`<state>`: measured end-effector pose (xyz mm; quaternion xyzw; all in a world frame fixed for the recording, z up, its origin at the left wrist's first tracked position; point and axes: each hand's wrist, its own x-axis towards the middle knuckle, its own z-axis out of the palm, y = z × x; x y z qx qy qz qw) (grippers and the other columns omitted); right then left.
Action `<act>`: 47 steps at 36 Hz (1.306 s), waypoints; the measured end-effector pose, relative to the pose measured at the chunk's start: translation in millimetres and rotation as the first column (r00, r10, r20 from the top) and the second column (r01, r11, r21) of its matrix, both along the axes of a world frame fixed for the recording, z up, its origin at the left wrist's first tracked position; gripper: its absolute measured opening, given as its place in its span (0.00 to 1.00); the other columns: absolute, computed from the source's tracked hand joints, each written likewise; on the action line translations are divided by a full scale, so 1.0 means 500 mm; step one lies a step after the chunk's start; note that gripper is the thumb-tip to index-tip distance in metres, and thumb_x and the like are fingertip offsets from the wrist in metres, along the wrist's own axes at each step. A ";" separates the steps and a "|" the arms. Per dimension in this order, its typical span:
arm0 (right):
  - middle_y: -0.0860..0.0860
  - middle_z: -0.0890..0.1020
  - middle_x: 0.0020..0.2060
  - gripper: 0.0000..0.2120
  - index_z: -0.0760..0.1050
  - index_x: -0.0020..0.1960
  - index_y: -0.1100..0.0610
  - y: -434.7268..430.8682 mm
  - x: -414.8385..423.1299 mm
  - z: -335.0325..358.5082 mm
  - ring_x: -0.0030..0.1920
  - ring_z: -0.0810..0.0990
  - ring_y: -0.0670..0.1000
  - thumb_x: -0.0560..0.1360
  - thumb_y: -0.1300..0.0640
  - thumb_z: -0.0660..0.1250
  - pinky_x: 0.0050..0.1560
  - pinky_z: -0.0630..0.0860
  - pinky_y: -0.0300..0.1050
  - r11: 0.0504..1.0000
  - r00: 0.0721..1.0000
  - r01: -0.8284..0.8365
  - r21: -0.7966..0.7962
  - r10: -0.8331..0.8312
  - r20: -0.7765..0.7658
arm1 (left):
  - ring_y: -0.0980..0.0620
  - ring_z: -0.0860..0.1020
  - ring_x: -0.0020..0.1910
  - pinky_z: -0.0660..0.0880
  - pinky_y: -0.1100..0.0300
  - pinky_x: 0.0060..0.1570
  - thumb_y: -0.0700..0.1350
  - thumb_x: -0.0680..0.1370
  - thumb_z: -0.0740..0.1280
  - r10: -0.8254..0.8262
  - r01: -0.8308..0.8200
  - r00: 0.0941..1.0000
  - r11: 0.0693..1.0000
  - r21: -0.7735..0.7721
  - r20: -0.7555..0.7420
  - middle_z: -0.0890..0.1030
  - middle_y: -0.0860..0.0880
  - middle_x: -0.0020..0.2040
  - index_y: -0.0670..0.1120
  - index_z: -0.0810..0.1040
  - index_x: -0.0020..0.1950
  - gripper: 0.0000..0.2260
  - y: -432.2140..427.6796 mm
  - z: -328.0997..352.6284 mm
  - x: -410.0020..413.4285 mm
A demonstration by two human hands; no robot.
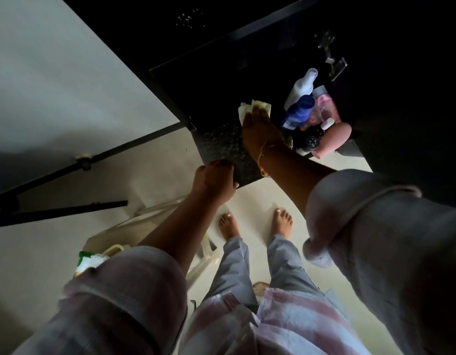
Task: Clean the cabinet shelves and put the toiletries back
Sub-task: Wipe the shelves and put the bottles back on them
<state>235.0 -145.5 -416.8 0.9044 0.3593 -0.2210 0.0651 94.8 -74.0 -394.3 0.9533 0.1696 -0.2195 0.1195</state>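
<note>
The right hand [260,129] lies flat, fingers straight and together, pressing a pale yellow cloth [257,105] onto the dark speckled shelf [221,142] of the cabinet; the cloth shows past the fingertips at twelve o'clock of the hand, and a thin thread bracelet circles the wrist. The left hand [214,181], at seven o'clock of the right one, curls its fingers over the shelf's front edge near the corner and grips it. The toiletries stand crowded together on the same shelf at three o'clock of the right hand, just beside it: a white spray bottle [301,87] at the back, a blue bottle [300,111] in front of it, a pink clear-capped bottle [327,106] to their right, a dull pink bottle [334,139] lying tilted at the near edge, and a black round cap [312,142] between them. A metal hinge [330,53] glints at twelve o'clock of the bottles inside the dark cabinet. Below, two bare feet stand on the pale floor [250,198], and a cream bag [145,226] sits at eight o'clock of the left hand
</note>
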 end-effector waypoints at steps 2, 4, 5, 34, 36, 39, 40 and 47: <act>0.68 0.48 0.76 0.25 0.45 0.77 0.69 -0.020 -0.026 0.012 0.77 0.48 0.67 0.82 0.68 0.48 0.76 0.52 0.59 1.000 1.000 -0.007 0.006 0.007 0.019 | 0.46 0.75 0.61 0.70 0.53 0.56 0.53 0.76 0.68 -0.003 0.003 1.000 1.000 -0.014 -0.002 0.77 0.48 0.61 0.47 0.74 0.62 0.17 0.003 0.003 -0.001; 0.70 0.51 0.75 0.25 0.47 0.77 0.70 -0.052 -0.063 0.008 0.76 0.51 0.69 0.81 0.68 0.45 0.75 0.55 0.60 0.999 0.998 -0.033 -0.010 0.033 0.047 | 0.46 0.75 0.62 0.70 0.53 0.56 0.53 0.76 0.68 -0.008 0.008 1.000 1.000 -0.028 -0.004 0.77 0.48 0.61 0.48 0.74 0.62 0.17 0.005 0.006 -0.003; 0.71 0.54 0.74 0.25 0.51 0.76 0.70 -0.069 -0.087 -0.001 0.75 0.54 0.70 0.79 0.67 0.43 0.73 0.58 0.60 1.000 0.998 -0.024 0.019 0.022 0.066 | 0.45 0.75 0.62 0.70 0.52 0.56 0.53 0.76 0.68 -0.007 0.007 1.000 0.999 -0.036 0.001 0.77 0.48 0.61 0.48 0.74 0.61 0.17 0.005 0.007 -0.004; 0.68 0.48 0.76 0.25 0.46 0.77 0.69 0.003 0.004 -0.002 0.76 0.48 0.68 0.82 0.68 0.48 0.77 0.48 0.60 0.991 0.995 0.093 0.101 -0.095 0.021 | 0.46 0.76 0.61 0.74 0.53 0.56 0.51 0.74 0.70 0.006 -0.005 1.000 0.999 -0.036 0.027 0.77 0.46 0.62 0.45 0.74 0.64 0.21 -0.006 -0.010 -0.007; 0.69 0.48 0.76 0.25 0.46 0.77 0.69 0.008 0.012 -0.010 0.76 0.48 0.67 0.82 0.69 0.48 0.77 0.48 0.59 0.993 0.999 0.005 0.114 -0.010 0.049 | 0.46 0.76 0.62 0.74 0.53 0.56 0.51 0.73 0.71 0.005 -0.004 0.999 0.999 -0.037 0.034 0.77 0.46 0.62 0.45 0.73 0.64 0.22 -0.006 -0.013 -0.009; 0.63 0.51 0.78 0.24 0.50 0.78 0.65 0.002 0.002 -0.026 0.78 0.49 0.62 0.82 0.64 0.47 0.77 0.48 0.56 0.985 0.995 -0.097 0.140 0.093 0.037 | 0.46 0.75 0.63 0.74 0.52 0.57 0.51 0.73 0.71 0.001 0.000 1.000 0.999 -0.045 0.026 0.76 0.45 0.64 0.44 0.73 0.66 0.23 -0.004 -0.017 -0.011; 0.62 0.51 0.78 0.25 0.50 0.78 0.64 -0.001 -0.010 -0.034 0.78 0.49 0.61 0.82 0.64 0.48 0.77 0.48 0.55 0.977 0.988 -0.155 0.148 0.149 0.049 | 0.45 0.74 0.64 0.74 0.52 0.58 0.51 0.73 0.71 -0.001 0.002 1.000 0.999 -0.044 0.021 0.75 0.45 0.65 0.44 0.72 0.66 0.24 -0.003 -0.018 -0.011; 0.60 0.63 0.75 0.27 0.59 0.76 0.63 -0.093 -0.118 -0.060 0.76 0.58 0.61 0.79 0.56 0.58 0.76 0.57 0.55 0.882 0.889 -0.456 0.120 0.457 0.017 | 0.48 0.73 0.65 0.68 0.52 0.61 0.54 0.75 0.68 -0.022 0.024 0.998 0.999 -0.030 0.055 0.72 0.47 0.68 0.45 0.69 0.69 0.25 -0.001 -0.009 -0.030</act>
